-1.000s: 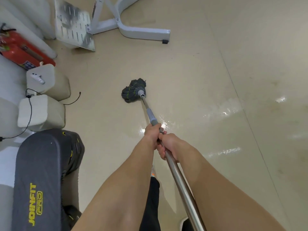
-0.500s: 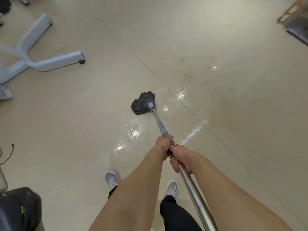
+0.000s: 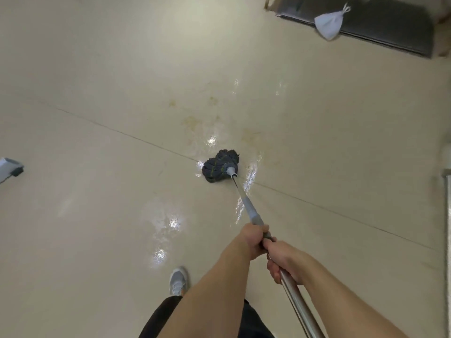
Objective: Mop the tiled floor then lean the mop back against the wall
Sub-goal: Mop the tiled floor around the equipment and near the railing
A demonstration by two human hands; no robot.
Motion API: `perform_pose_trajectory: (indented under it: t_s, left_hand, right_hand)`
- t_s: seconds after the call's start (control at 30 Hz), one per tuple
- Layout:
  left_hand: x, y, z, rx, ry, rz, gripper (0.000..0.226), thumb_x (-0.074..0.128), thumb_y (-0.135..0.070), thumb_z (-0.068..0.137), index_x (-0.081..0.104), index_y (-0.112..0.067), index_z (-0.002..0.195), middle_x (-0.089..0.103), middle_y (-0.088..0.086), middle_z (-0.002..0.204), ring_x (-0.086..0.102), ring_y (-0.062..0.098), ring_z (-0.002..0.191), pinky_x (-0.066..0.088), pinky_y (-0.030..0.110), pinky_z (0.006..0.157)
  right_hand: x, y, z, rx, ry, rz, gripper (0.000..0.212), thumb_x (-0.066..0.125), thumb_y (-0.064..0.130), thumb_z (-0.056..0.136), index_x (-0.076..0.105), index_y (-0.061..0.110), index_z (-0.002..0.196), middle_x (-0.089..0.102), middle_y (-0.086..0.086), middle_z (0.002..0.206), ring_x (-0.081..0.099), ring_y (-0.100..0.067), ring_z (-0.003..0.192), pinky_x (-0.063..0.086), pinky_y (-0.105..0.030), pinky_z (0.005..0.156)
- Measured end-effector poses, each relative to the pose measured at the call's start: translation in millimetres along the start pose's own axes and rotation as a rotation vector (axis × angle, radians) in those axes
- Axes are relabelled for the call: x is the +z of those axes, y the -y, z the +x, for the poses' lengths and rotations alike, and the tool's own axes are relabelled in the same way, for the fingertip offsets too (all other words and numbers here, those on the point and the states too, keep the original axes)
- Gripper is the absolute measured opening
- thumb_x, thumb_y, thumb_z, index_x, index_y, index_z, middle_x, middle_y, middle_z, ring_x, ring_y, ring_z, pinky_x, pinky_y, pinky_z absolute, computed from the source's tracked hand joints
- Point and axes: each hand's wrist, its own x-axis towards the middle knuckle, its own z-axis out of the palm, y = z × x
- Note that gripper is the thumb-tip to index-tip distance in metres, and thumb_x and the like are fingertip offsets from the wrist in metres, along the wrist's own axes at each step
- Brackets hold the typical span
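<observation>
The mop's dark string head point(image 3: 219, 165) lies flat on the beige tiled floor point(image 3: 97, 167), right on a grout line, with yellowish stains just beyond it. Its metal pole point(image 3: 246, 203) runs down and to the right into both my hands. My left hand point(image 3: 255, 236) is shut around the grey sleeve of the pole. Just behind it, my right hand point(image 3: 283, 261) grips the bare steel part. Wet shiny patches show around and in front of the mop head.
A dark mat point(image 3: 380, 23) with a small white bag point(image 3: 329, 23) on it lies at the top right. The foot of a white frame point(image 3: 9, 167) pokes in at the left edge. My grey shoe point(image 3: 178, 280) stands below the wet patches. A pale edge point(image 3: 446, 215) runs along the right.
The view has swung to the right: the bench, boxes and white frame slid out on the left, and the mat came in at the top right. The mop head moved rightward over the floor.
</observation>
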Motion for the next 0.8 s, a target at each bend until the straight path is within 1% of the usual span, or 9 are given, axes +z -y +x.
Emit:
perform_pose_trajectory:
  t_s: [0.1,0.13,0.2,0.27,0.33,0.43,0.53,0.67,0.8]
  left_hand:
    - [-3.9,-16.7,13.4,-0.007,-0.01,0.011,0.013,0.048,0.005,0.096,0.042,-0.006,0.091,0.043,0.01,0.07,0.052,0.017,0.036,0.049,0.034,0.059]
    - [-10.9,-25.7,19.1,-0.008,-0.013,0.007,0.013,0.049,0.005,0.096,0.042,-0.005,0.091,0.043,0.01,0.071,0.052,0.017,0.037,0.049,0.033,0.059]
    - [-28.7,-48.1,30.8,0.002,-0.012,-0.014,0.011,0.051,0.003,0.096,0.044,-0.005,0.093,0.046,0.01,0.073,0.054,0.02,0.047,0.052,0.032,0.058]
    - [-46.6,-74.9,41.9,0.009,-0.003,-0.044,0.01,0.054,0.001,0.096,0.046,-0.005,0.097,0.048,0.009,0.074,0.054,0.022,0.052,0.054,0.032,0.06]
    - [-61.1,-105.8,54.9,0.02,0.008,-0.069,0.009,0.054,0.0,0.096,0.046,-0.005,0.098,0.049,0.009,0.076,0.056,0.021,0.051,0.055,0.033,0.062]
    - [-74.4,-164.9,76.3,0.054,0.012,-0.072,0.007,0.053,0.0,0.097,0.047,-0.004,0.097,0.049,0.01,0.078,0.057,0.021,0.051,0.055,0.032,0.059]
    - [-86.7,-234.6,97.0,0.107,0.002,-0.067,0.006,0.054,-0.001,0.097,0.048,-0.003,0.099,0.05,0.01,0.078,0.056,0.021,0.056,0.055,0.031,0.057]
    - [-120.2,-337.9,136.4,0.184,-0.03,-0.017,0.009,0.055,-0.002,0.097,0.047,-0.003,0.102,0.052,0.011,0.078,0.059,0.024,0.058,0.056,0.032,0.057]
    - [-151.7,-427.8,174.1,0.235,-0.096,0.114,0.015,0.055,-0.006,0.097,0.048,-0.004,0.11,0.054,0.012,0.083,0.062,0.023,0.06,0.057,0.031,0.053]
  right_hand:
    - [3.9,14.9,12.2,0.026,0.003,0.026,0.038,0.044,0.039,0.102,0.046,0.006,0.082,0.038,-0.004,0.043,0.035,-0.015,0.031,0.034,-0.021,0.036]
    - [9.6,25.3,17.3,0.024,0.006,0.02,0.034,0.047,0.035,0.101,0.048,0.005,0.084,0.039,-0.005,0.043,0.036,-0.016,0.031,0.034,-0.021,0.036]
    - [23.4,52.9,26.6,0.009,0.007,-0.02,0.028,0.05,0.028,0.098,0.051,0.003,0.085,0.04,-0.007,0.041,0.038,-0.017,0.031,0.036,-0.021,0.037]
    - [38.1,85.7,35.1,-0.003,-0.004,-0.066,0.028,0.047,0.025,0.098,0.052,0.002,0.084,0.042,-0.008,0.038,0.04,-0.018,0.029,0.038,-0.019,0.038]
    - [49.4,120.0,44.6,-0.005,-0.01,-0.087,0.029,0.045,0.025,0.099,0.054,0.0,0.087,0.044,-0.008,0.037,0.042,-0.019,0.029,0.04,-0.019,0.039]
    - [58.7,182.1,63.7,-0.011,-0.003,-0.11,0.026,0.044,0.021,0.097,0.055,-0.003,0.092,0.045,-0.011,0.039,0.044,-0.021,0.031,0.041,-0.022,0.041]
    - [68.6,254.1,84.9,-0.029,-0.015,-0.127,0.023,0.043,0.018,0.096,0.053,0.0,0.088,0.045,-0.011,0.04,0.044,-0.021,0.031,0.04,-0.022,0.039]
    - [92.5,356.3,127.9,-0.049,0.022,-0.02,0.013,0.043,0.013,0.098,0.045,0.008,0.086,0.036,-0.004,0.041,0.034,-0.015,0.03,0.035,-0.019,0.034]
    - [115.2,435.7,174.9,-0.098,0.09,0.086,0.02,0.043,0.014,0.1,0.038,0.016,0.081,0.03,0.0,0.042,0.029,-0.01,0.028,0.031,-0.016,0.032]
